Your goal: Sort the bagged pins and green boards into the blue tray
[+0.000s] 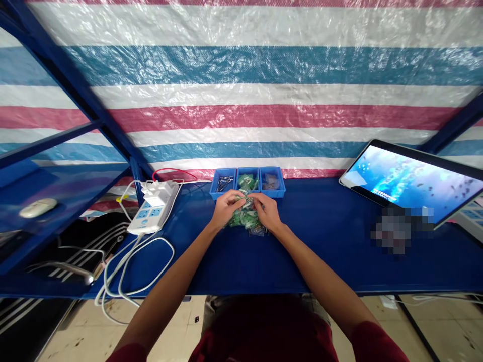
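My left hand [227, 207] and my right hand [267, 210] meet over the middle of the blue table, fingers bent in a pinch. Between their fingertips is a small clear-and-green plastic packet [247, 199], partly covered by the fingers. Just below lies a loose pile of similar green packets [245, 219], with small dark pieces at its near edge. Behind the hands stand three joined blue bins. Thin metal pieces lie in the left bin [213, 189], green packets in the middle bin [248, 171], and clear packets with brownish contents in the right bin [282, 190].
A white power strip [153, 213] with plugged-in chargers and looped white cables [173, 250] occupies the table's left side. At right, a lit tablet-like screen [411, 178] leans at an angle beside a blurred patch. Blue metal posts [109, 143] and a striped plastic sheet [264, 115] enclose the back.
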`<state>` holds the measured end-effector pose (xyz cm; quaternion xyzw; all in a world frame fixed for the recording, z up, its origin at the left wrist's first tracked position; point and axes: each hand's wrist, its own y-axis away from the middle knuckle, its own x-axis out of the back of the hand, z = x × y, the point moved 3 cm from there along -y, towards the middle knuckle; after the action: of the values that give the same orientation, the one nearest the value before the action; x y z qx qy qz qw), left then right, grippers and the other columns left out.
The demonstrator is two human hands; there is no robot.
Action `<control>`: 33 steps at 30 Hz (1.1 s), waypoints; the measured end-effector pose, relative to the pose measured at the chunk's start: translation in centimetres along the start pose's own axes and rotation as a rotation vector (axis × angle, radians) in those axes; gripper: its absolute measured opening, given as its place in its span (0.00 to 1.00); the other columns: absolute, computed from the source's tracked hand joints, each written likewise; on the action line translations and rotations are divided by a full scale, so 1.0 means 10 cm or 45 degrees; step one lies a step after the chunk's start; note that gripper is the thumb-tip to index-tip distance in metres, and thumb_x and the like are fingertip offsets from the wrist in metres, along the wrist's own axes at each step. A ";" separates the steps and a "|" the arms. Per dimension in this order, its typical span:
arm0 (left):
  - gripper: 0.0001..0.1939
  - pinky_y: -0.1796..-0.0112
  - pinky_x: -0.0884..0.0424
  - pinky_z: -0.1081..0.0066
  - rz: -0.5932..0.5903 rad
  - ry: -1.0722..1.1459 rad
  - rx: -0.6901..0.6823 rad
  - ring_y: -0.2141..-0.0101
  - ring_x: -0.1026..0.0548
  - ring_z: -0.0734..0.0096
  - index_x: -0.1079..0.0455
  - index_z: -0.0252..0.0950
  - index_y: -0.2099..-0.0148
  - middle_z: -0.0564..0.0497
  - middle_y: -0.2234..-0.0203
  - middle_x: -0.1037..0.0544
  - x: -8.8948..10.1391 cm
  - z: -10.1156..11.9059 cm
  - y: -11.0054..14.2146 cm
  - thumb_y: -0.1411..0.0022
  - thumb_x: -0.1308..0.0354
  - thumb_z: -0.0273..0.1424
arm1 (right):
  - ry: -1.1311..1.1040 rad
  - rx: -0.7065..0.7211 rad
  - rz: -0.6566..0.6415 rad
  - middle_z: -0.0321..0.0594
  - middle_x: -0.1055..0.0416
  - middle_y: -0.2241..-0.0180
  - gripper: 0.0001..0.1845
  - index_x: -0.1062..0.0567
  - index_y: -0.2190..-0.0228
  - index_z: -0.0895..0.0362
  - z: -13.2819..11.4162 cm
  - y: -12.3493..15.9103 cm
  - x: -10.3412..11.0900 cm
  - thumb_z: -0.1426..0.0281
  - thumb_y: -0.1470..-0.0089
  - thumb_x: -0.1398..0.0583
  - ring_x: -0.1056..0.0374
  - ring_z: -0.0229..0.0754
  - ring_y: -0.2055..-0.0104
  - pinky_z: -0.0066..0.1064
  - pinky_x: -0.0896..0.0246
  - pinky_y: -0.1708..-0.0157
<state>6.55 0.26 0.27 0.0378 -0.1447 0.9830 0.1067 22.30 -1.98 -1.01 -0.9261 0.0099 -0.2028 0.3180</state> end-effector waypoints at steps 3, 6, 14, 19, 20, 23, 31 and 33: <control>0.17 0.72 0.34 0.73 -0.019 -0.008 -0.005 0.78 0.30 0.74 0.29 0.34 0.63 0.55 0.81 0.29 0.01 -0.03 -0.01 0.48 0.35 0.42 | 0.005 0.065 0.003 0.44 0.28 0.57 0.20 0.26 0.55 0.53 -0.01 -0.01 0.01 0.75 0.42 0.52 0.29 0.41 0.63 0.33 0.33 0.61; 0.20 0.69 0.32 0.70 -0.031 0.025 0.021 0.75 0.29 0.71 0.28 0.33 0.62 0.51 0.76 0.26 0.02 -0.08 -0.03 0.45 0.39 0.46 | 0.050 0.080 0.038 0.46 0.31 0.53 0.17 0.25 0.57 0.53 0.02 -0.02 0.00 0.75 0.44 0.49 0.32 0.45 0.53 0.36 0.33 0.58; 0.20 0.63 0.32 0.69 -0.066 -0.280 -0.133 0.65 0.30 0.67 0.29 0.33 0.72 0.48 0.67 0.29 0.07 -0.03 -0.05 0.45 0.41 0.48 | 0.108 -0.072 0.037 0.41 0.27 0.69 0.10 0.27 0.64 0.55 0.13 -0.01 -0.04 0.63 0.41 0.45 0.30 0.43 0.68 0.33 0.35 0.65; 0.18 0.70 0.32 0.72 -0.153 -0.054 0.039 0.75 0.30 0.74 0.33 0.34 0.63 0.54 0.76 0.29 0.00 -0.06 -0.02 0.46 0.37 0.43 | 0.074 -0.127 0.046 0.34 0.30 0.75 0.14 0.31 0.56 0.54 0.10 0.02 -0.07 0.61 0.42 0.44 0.33 0.39 0.74 0.30 0.37 0.69; 0.19 0.72 0.32 0.73 -0.145 0.001 0.069 0.77 0.31 0.75 0.35 0.35 0.60 0.56 0.77 0.29 -0.01 -0.06 -0.02 0.47 0.36 0.42 | 0.084 -0.115 0.045 0.34 0.30 0.75 0.13 0.30 0.57 0.54 0.08 0.02 -0.06 0.61 0.41 0.45 0.33 0.39 0.74 0.30 0.37 0.69; 0.21 0.78 0.33 0.75 -0.105 0.096 0.108 0.82 0.33 0.78 0.38 0.37 0.57 0.59 0.80 0.30 -0.03 -0.06 0.00 0.47 0.35 0.42 | 0.095 -0.032 0.038 0.39 0.26 0.70 0.14 0.26 0.60 0.54 0.01 0.01 -0.04 0.66 0.39 0.50 0.31 0.40 0.70 0.31 0.36 0.65; 0.22 0.74 0.30 0.72 -0.050 0.042 0.069 0.73 0.30 0.71 0.28 0.32 0.63 0.49 0.71 0.26 0.00 -0.01 -0.02 0.44 0.42 0.49 | 0.040 0.079 0.009 0.43 0.27 0.59 0.13 0.25 0.59 0.55 0.06 -0.01 -0.03 0.71 0.41 0.47 0.31 0.41 0.58 0.30 0.35 0.60; 0.24 0.72 0.29 0.72 -0.102 -0.036 0.028 0.68 0.29 0.68 0.26 0.32 0.64 0.46 0.66 0.26 0.00 0.00 -0.03 0.44 0.42 0.50 | 0.089 0.048 0.016 0.43 0.29 0.61 0.11 0.25 0.62 0.55 0.09 -0.01 -0.03 0.67 0.40 0.46 0.31 0.41 0.60 0.30 0.35 0.62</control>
<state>6.61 0.58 0.39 0.0585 -0.1337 0.9788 0.1436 22.39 -1.32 -1.72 -0.9122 0.0230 -0.2331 0.3361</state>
